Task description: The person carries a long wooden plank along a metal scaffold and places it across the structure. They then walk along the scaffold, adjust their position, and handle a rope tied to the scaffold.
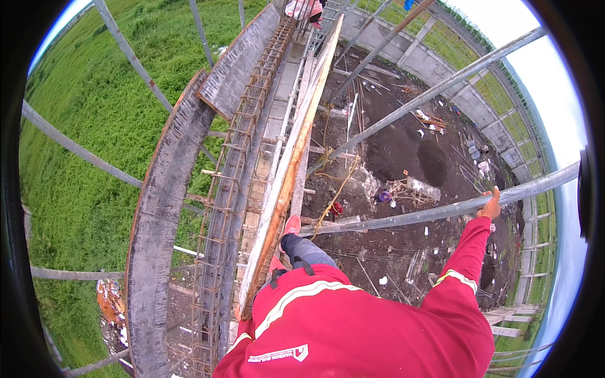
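My right hand is closed on a grey metal scaffold pipe, one digit sticking up above it. My right arm reaches out to the side in a red sleeve with a reflective band. Low on the left, only a sliver of my left hand shows, by the near end of a long upright plywood panel; its fingers are mostly hidden. Beside that panel, a pink shoe of mine rests on a narrow plank, high above the ground.
Left of the panel runs a rebar cage in a narrow trough, with curved dark form boards beyond it. Another person is at the far end. More pipes slant across. Far below lie dark soil, scattered lumber and people.
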### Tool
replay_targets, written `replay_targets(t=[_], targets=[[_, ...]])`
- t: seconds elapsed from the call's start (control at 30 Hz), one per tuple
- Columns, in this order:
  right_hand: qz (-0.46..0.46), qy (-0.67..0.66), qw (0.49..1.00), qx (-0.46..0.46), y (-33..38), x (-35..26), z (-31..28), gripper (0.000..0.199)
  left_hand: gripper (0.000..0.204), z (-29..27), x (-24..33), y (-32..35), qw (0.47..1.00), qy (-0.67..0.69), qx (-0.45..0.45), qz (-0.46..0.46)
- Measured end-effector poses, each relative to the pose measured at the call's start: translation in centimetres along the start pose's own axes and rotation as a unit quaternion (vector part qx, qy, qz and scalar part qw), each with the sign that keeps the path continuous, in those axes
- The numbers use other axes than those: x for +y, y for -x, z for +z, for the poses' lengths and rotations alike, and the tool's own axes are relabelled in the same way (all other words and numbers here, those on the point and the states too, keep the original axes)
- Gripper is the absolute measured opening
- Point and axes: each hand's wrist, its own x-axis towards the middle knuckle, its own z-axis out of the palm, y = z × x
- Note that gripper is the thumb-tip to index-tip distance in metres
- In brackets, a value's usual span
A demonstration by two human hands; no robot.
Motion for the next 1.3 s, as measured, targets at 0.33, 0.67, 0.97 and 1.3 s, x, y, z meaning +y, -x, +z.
replay_targets(t=[0.33, 0.67, 0.97, 1.3], targets=[[-0.013, 0.014, 1.000, 0.013, -0.1, 0.2, 0.1, 0.054, 0.052, -0.1, 0.1, 0.0, 1.000, -0.008, -0.006, 0.003], [-0.019, 0.008, 1.000, 0.002, -0.3, 0.3, -0.1, 0.061, 0.053, -0.3, -0.5, 0.4, 1.000, -0.008, -0.007, 0.012], [-0.027, -0.003, 1.000, 0.004, -0.5, 0.5, -0.1, 0.066, 0.055, -0.1, -0.4, 0.3, 1.000, -0.013, -0.012, 0.017], [-0.021, 0.008, 1.000, 0.007, -1.3, 0.8, -0.3, 0.061, 0.056, 0.2, -0.4, 0.1, 1.000, -0.015, -0.015, 0.017]])
